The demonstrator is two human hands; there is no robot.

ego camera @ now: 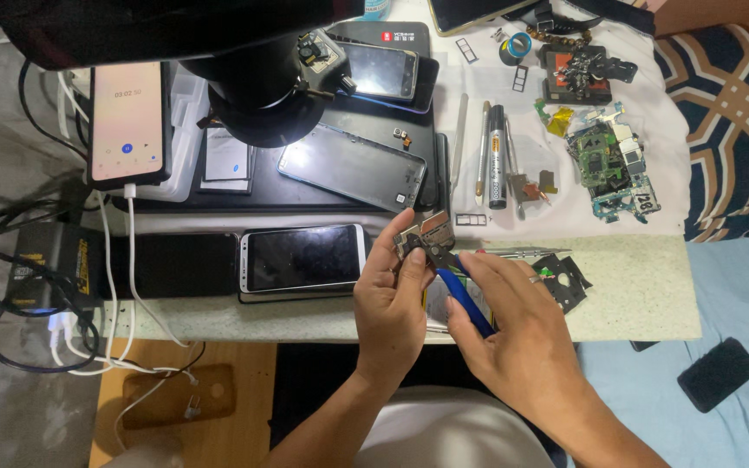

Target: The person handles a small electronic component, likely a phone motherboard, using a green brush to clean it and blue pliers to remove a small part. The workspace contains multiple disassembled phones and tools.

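Near the middle of the frame, a little below centre, your left hand (389,295) is closed around a small metal phone part (424,234), with the fingers curled and the thumb pressing on its lower edge, so the part stands just above the front edge of the bench (635,295). Your right hand (513,334) comes from the lower right and is closed on the blue handles of a small pair of pliers (454,282); the dark tip of the pliers touches the metal part at its lower right corner. Just left of your left hand, a white phone (302,258) lies flat on the bench with its dark screen up. Above it, toward the centre top, a thin glass screen panel (353,166) rests tilted on a black mat (305,195), under the black body of a microscope (262,87). In the upper left of the frame another phone (128,121) shows a bright pinkish screen, and a white cable runs down from it. In the upper right, on the white cloth, you have green circuit boards (608,169), and left of them some pens and thin tools (487,156) lie side by side. At the lower right, on the blue bed sheet, lies a dark phone (718,373).
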